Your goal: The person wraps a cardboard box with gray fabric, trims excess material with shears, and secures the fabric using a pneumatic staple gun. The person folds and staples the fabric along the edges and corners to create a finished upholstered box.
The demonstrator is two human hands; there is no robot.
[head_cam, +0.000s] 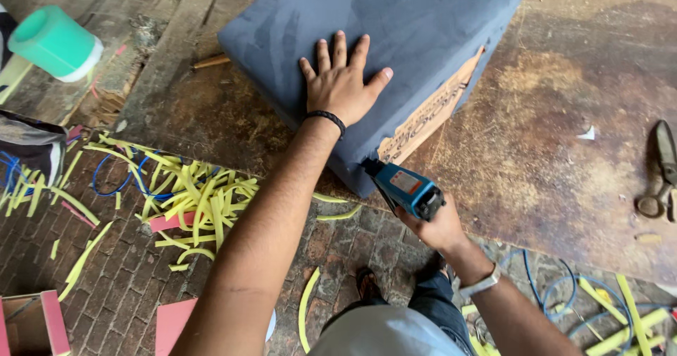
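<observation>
L hand (340, 84) flat, fingers spread, palm pressed on top of blue upholstered cushion (381, 38), holding nothing. Cushion sits on worn wooden workbench (550, 158), at 12 o'clock in view. R hand (437, 227) wrapped tight round grip of blue pneumatic staple gun (403, 186), nose against cushion's lower corner w/ cardboard edge (427, 119) just at 1 o'clock. Scissors (661, 169) at 3 o'clock on bench. Green tape roll (55, 42) at 10 o'clock. Yellow foam strips (197, 194) on brick floor at 8 o'clock.

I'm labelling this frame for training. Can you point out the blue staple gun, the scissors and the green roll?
blue staple gun (405, 188), head view, on its blue body.
scissors (661, 172), head view, on the blades near the pivot.
green roll (53, 42), head view, on its curved side.
</observation>
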